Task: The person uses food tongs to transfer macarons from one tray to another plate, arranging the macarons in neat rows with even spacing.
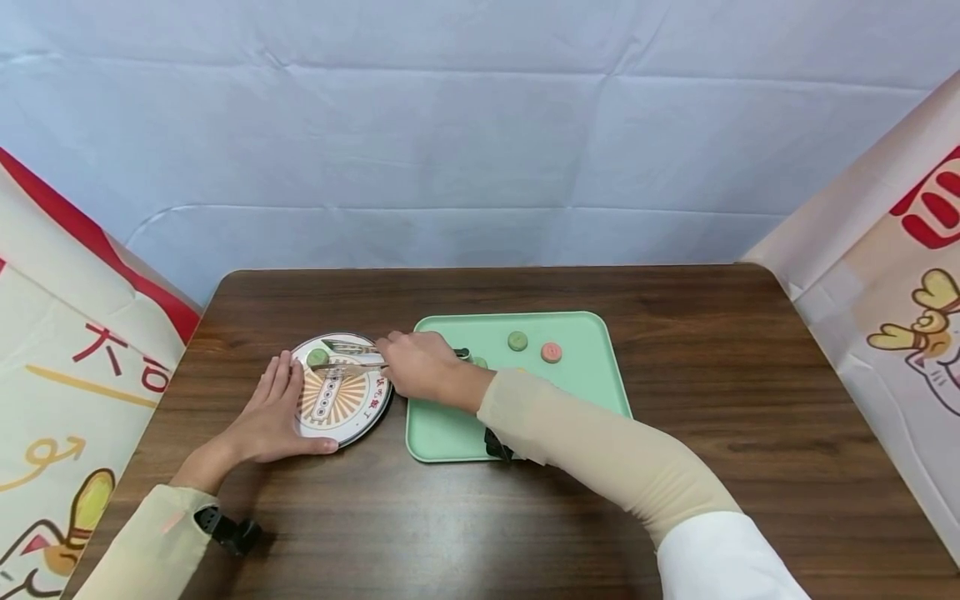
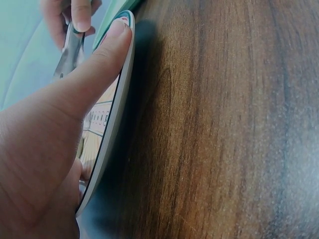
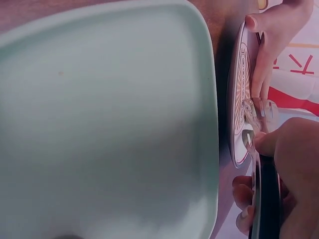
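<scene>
My left hand (image 1: 273,417) rests at the left side of a round white plate (image 1: 352,421) with a sunburst print. Its fingers lie straight along the rim, and the thumb (image 2: 107,50) presses on the near edge. My right hand (image 1: 423,367) grips a pair of tongs (image 1: 348,367), reaching in over the plate from the right. In the right wrist view the tongs show a dark handle (image 3: 268,199) and clear, shiny tips. A green disc (image 1: 318,356) sits near the plate's far left rim, right by the spread tips of the tongs.
A light green tray (image 1: 442,433) lies right of the plate, under my right forearm. On it are a green disc (image 1: 517,340) and a pink disc (image 1: 551,352). Another green disc (image 1: 480,362) and something yellow (image 1: 522,370) are partly hidden by the arm. The wooden table (image 1: 712,400) meets a pale cloth behind.
</scene>
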The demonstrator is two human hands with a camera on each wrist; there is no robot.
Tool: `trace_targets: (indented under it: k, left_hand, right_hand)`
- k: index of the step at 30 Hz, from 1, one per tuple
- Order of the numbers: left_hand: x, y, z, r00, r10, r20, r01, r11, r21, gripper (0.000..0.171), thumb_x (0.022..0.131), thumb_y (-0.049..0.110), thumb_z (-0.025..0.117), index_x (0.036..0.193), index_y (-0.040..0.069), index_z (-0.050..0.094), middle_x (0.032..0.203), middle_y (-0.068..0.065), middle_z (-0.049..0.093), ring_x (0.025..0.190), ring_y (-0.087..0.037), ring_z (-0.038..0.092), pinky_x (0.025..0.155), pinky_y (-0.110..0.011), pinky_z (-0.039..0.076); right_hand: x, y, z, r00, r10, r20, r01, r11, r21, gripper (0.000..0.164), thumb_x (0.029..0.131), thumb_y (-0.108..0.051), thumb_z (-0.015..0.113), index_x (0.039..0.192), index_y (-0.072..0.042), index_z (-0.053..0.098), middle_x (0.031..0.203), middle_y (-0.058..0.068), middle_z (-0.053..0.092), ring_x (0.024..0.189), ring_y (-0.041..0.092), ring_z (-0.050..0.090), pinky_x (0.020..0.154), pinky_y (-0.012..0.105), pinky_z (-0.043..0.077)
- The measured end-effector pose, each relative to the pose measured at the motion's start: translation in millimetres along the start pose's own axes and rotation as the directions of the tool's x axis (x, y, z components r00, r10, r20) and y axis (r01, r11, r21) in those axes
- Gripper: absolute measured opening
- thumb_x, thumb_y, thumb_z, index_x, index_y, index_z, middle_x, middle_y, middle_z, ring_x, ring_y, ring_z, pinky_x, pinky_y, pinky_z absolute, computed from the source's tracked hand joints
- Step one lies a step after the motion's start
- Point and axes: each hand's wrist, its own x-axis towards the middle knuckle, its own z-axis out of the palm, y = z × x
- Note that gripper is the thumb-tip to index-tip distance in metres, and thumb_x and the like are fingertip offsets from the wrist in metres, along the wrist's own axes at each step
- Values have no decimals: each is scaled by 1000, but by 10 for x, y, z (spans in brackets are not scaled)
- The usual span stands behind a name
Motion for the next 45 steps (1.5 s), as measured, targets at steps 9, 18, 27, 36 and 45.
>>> trace_targets:
  k: [9, 18, 27, 36, 45]
  left_hand:
    - [-6, 5, -10, 1000, 6, -6, -7, 1000, -6, 142, 70, 66, 81, 155, -18, 3, 163, -35, -13, 151, -50, -10, 118, -67, 10]
    - [5, 6, -11, 1000, 11, -7, -11, 1000, -3, 142, 71, 66, 81, 155, -17, 3, 163, -34, -13, 151, -50, -10, 118, -67, 10]
    - [-3, -22, 21, 999, 22, -31, -23, 1000, -21, 142, 69, 65, 82, 155, -18, 5, 163, -35, -12, 151, -50, -10, 117, -68, 9]
    - [-1, -12, 9, 1000, 10, -8, -10, 1000, 0, 143, 70, 67, 81, 155, -17, 3, 164, -34, -12, 151, -49, -11, 118, -67, 10]
    - [0, 6, -8, 1000, 8, -5, -8, 1000, 4, 142, 70, 67, 81, 155, -17, 4, 163, -34, -12, 151, -50, -10, 118, -67, 11]
  right_hand:
    - [-80, 51, -26, 1000, -11, 26, 11, 1000, -7, 41, 106, -38, 53, 136, -11, 59, 116, 3, 65, 101, 15, 66, 76, 35, 58]
    - [-151, 141, -72, 999, -30, 25, 30, 999, -12, 40, 105, -39, 54, 133, -10, 60, 112, 3, 64, 101, 17, 66, 80, 36, 57]
    - [-218, 236, -122, 999, -44, 14, 44, 999, 4, 41, 106, -39, 51, 135, -10, 58, 114, 3, 63, 100, 17, 65, 80, 35, 57]
    - [-267, 260, -156, 998, -52, -21, 52, 999, 9, 43, 107, -39, 50, 137, -10, 57, 115, 4, 63, 100, 17, 66, 80, 37, 57]
    - [-316, 292, -200, 998, -49, -48, 50, 998, 36, 44, 107, -40, 50, 139, -11, 56, 115, 3, 64, 99, 17, 67, 79, 37, 57]
